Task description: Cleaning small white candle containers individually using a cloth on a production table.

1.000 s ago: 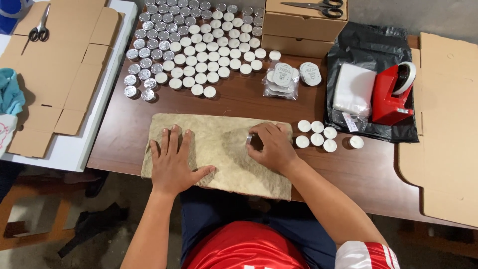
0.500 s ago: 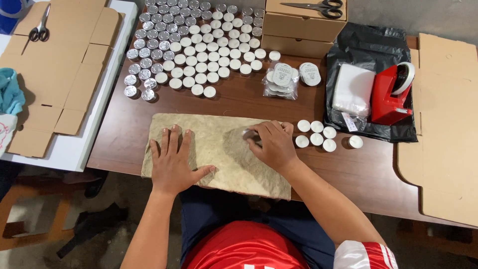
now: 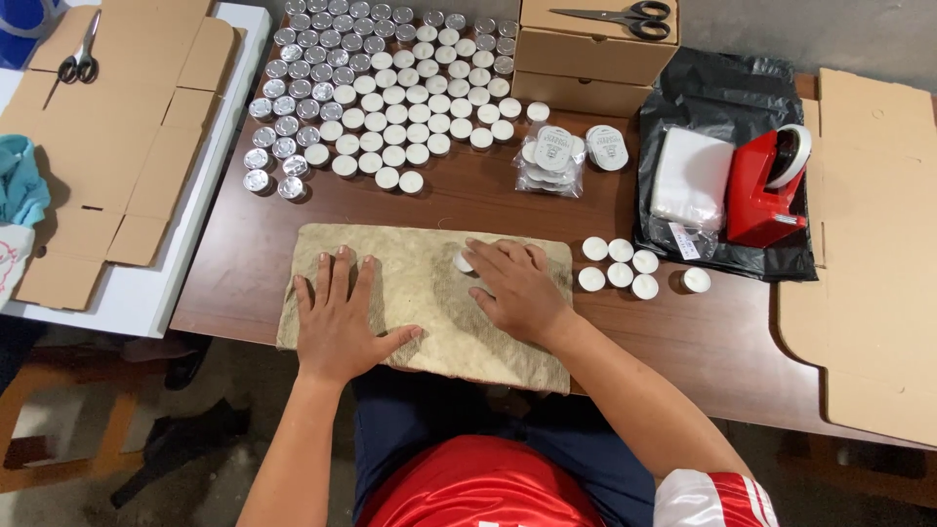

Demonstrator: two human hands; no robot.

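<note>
Table point(image 3: 468, 200): dark brown wood, seen from above, crowded along its far edge.
Flat cardboard point(image 3: 878, 254): unfolded sheets at the right end; more lie on a white surface to the left, with scissors point(image 3: 76, 59) on them.
Mat point(image 3: 429, 298): mottled tan sheet lying flat at the near edge, under both hands.
Black bag point(image 3: 722, 107): spread out at right, bearing a white packet and a red tape dispenser point(image 3: 766, 190).
Boxes point(image 3: 595, 54): two closed cardboard ones stacked at the back, a second pair of scissors on top.
Candle field point(image 3: 381, 93): many small round tealights in rows, white and silver, far left of centre.
Left hand point(image 3: 340, 317): palm down, fingers spread, pressing the mat, holding nothing.
Right hand point(image 3: 517, 288): fingers bent over one tealight point(image 3: 463, 262) on the mat; seemingly pinched, though mostly hidden.
Loose tealights point(image 3: 620, 265): six or so, just right of the mat.
</note>
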